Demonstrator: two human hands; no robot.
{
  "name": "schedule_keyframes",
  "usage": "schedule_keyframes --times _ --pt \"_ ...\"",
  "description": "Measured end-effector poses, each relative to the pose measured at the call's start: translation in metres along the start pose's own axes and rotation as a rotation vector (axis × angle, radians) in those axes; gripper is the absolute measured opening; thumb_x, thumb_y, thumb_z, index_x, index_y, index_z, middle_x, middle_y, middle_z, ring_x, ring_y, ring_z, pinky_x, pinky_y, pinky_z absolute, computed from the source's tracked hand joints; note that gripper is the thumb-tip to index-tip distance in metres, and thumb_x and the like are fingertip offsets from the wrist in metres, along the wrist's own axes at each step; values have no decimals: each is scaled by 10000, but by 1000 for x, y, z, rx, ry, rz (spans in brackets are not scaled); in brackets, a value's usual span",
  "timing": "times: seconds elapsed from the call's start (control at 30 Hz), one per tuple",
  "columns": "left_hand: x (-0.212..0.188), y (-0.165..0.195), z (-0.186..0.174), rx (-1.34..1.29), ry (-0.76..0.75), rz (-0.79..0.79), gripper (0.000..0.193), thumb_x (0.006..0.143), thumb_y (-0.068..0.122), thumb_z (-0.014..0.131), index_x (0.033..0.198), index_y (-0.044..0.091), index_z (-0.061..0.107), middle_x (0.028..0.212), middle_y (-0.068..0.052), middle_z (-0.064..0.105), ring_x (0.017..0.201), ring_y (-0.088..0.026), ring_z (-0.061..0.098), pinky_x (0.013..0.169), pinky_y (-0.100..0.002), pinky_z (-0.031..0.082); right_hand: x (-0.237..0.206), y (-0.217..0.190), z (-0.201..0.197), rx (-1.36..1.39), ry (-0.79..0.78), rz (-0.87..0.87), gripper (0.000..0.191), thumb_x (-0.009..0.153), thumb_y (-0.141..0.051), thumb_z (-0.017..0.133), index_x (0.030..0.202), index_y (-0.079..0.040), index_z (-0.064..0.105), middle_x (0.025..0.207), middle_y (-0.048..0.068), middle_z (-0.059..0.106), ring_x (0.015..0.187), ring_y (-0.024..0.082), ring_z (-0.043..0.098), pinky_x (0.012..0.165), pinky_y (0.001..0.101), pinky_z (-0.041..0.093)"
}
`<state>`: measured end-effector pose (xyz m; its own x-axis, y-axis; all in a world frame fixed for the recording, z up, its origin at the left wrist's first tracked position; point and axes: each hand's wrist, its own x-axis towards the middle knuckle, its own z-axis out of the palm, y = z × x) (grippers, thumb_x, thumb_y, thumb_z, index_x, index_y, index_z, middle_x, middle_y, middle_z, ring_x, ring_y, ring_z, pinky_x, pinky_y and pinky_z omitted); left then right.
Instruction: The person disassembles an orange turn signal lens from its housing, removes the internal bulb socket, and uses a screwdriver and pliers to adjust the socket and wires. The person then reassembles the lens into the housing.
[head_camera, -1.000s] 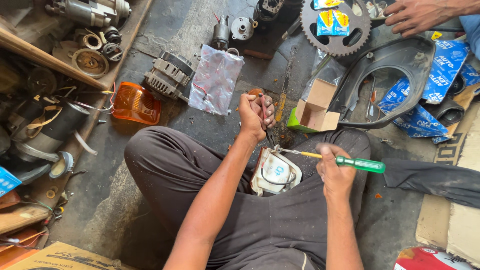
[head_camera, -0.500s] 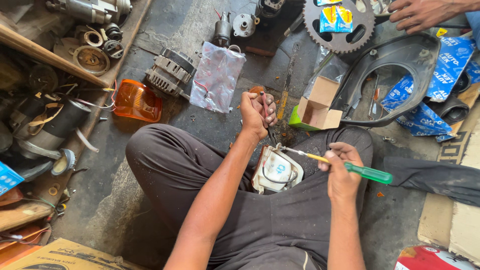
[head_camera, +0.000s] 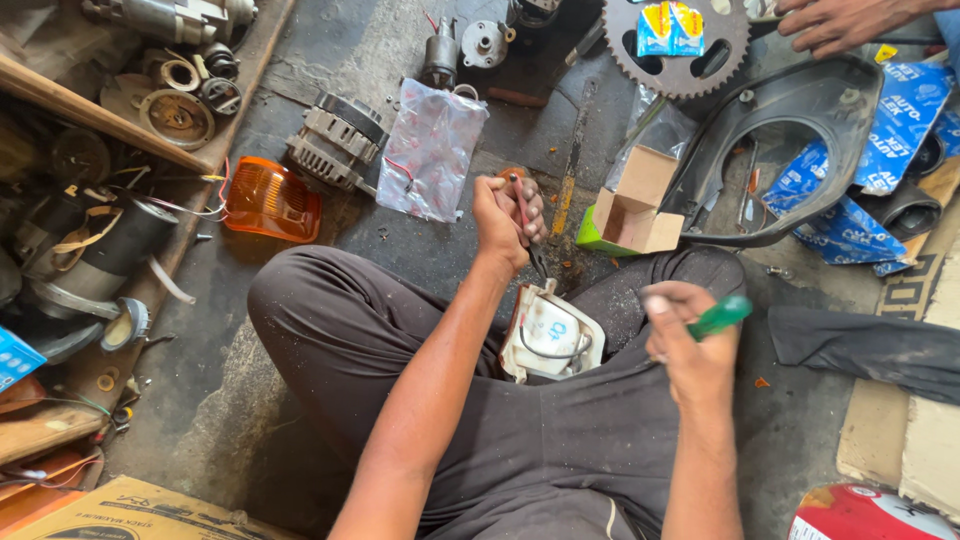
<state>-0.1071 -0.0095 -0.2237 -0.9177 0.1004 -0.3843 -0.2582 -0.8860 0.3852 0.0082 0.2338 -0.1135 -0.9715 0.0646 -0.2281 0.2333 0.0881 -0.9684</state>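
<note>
I sit cross-legged on the floor in dark trousers. My left hand (head_camera: 507, 222) is closed around red-handled pliers (head_camera: 527, 225), whose dark jaws reach down to the top edge of a white plastic lamp housing (head_camera: 551, 335) with a black wire across it, resting in my lap. My right hand (head_camera: 690, 350) grips a green-handled screwdriver (head_camera: 718, 316) to the right of the housing; its shaft is hidden by the hand.
An orange lens (head_camera: 270, 202), a clear plastic bag (head_camera: 430, 150) and an alternator (head_camera: 335, 140) lie ahead on the floor. A small open cardboard box (head_camera: 635, 210), black plastic cover (head_camera: 790, 140), sprocket (head_camera: 680, 45), and another person's hand (head_camera: 840, 22) lie right. Motor parts fill the left shelf (head_camera: 90, 110).
My right hand has turned and pulled the screwdriver back from the housing, so its shaft no longer points at it. The left hand stays on the pliers at the housing.
</note>
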Motion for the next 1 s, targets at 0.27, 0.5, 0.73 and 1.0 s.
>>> schedule_keyframes --times 0.27,0.5,0.73,1.0 --pt "8 8 -7 151 0 206 407 953 443 369 824 102 551 625 -32 511 471 -151 451 460 -325 372 5 17 62 -720 -236 -4 330 902 -224 693 1187 -58 690 917 158 736 855 298 715 774 390 547" --pt "14 18 -8 363 -1 381 532 930 292 315 1226 -3 645 907 -121 734 721 -194 693 666 -313 570 4 7 73 -793 -258 -25 357 864 -193 690 1194 -55 688 1061 194 719 1022 387 695 875 426 528" --pt "27 1 -23 374 162 480 357 909 146 421 1203 -10 549 829 -93 639 595 -125 509 526 -306 414 5 18 67 -865 -293 -61 371 878 -250 695 1193 -56 693 1082 177 692 1049 377 662 904 431 504" --pt "18 6 -13 455 221 587 497 851 -8 657 1283 80 428 952 -64 509 728 -99 509 599 -241 435 14 13 36 -722 -500 -85 467 708 -280 888 1128 -112 770 932 108 621 872 254 630 793 363 510"
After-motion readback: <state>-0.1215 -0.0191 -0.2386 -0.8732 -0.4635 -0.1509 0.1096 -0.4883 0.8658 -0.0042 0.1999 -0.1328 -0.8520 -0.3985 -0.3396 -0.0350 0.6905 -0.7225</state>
